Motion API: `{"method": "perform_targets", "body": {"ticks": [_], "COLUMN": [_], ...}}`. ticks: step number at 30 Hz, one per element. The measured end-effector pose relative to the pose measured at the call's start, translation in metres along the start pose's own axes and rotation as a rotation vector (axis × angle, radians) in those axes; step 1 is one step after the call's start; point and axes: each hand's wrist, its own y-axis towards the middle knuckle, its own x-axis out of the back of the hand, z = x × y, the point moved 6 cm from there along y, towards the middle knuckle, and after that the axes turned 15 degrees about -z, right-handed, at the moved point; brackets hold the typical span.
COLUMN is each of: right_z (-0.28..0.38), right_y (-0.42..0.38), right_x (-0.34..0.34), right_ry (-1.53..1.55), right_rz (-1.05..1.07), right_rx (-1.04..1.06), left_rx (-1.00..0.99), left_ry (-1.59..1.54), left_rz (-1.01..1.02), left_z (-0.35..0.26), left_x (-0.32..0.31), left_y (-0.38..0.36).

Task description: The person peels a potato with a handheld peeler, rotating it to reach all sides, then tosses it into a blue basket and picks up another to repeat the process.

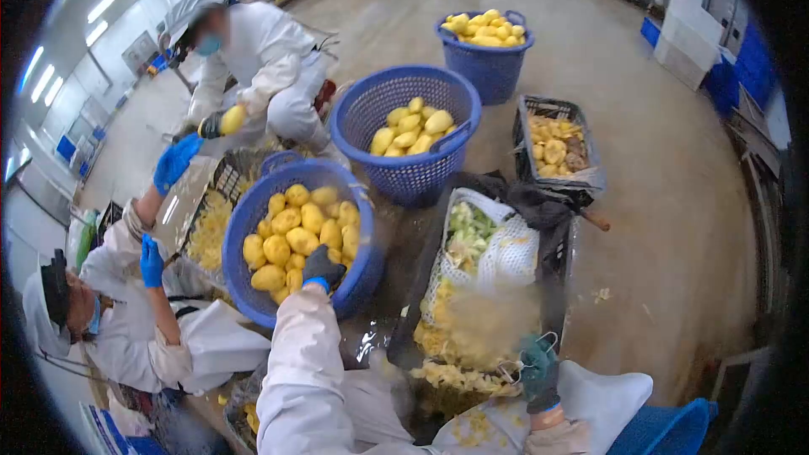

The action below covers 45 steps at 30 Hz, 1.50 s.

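Note:
My left hand (323, 269), in a dark glove with a blue cuff, reaches into a blue basket (232, 268) of yellow potatoes (286, 220). Its fingers curl down against a potato, their tips partly hidden. At the lower right, my right hand (539, 373) wears a dark green glove and is closed around a thin metal peeler (511, 368), whose shape is partly blurred. Beside this hand, yellow peelings (455, 375) are heaped at the near end of a dark crate (552, 295). White foam netting (508, 254) and pale green scraps (468, 232) lie farther up in it.
Beyond stand a second potato basket (344, 122) and a fuller one (497, 76). A black crate (527, 131) holds cut pieces. At left, a blue-gloved co-worker (198, 345) sits near a crate of peelings (211, 240); another person (278, 50) holds a potato (233, 120).

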Motion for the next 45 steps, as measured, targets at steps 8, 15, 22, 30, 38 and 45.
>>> {"method": "perform_targets", "body": {"ticks": [8,15,22,30,38,45], "right_z": [-0.035,0.031,0.147,0.122,0.071,0.046], "right_y": [-0.009,-0.034,-0.083,-0.1,-0.061,-0.025], "right_x": [0.006,0.022,0.022,-0.003,0.034,0.05], "right_ry": [0.716,0.858,0.366,0.051,0.508,0.535], "right_rz": [0.09,0.071,0.116,0.268,-0.016,-0.12], "right_rx": [-0.587,-0.389,0.396,0.597,0.231,0.117], "left_rx": [-0.278,0.506,0.703,-0.24,-0.105,-0.315], "left_ry": [-1.082,-2.192,-2.094,-1.66,-1.844,-1.588], "left_rz": [0.031,0.735,1.234,0.72,0.841,0.573], "left_z": [-0.102,-0.224,-0.259,-0.233,-0.216,-0.218], "left_x": [0.149,0.208,0.151,0.155,0.132,0.145], "left_y": [-0.083,-0.243,-0.372,-0.415,-0.417,-0.426]}}
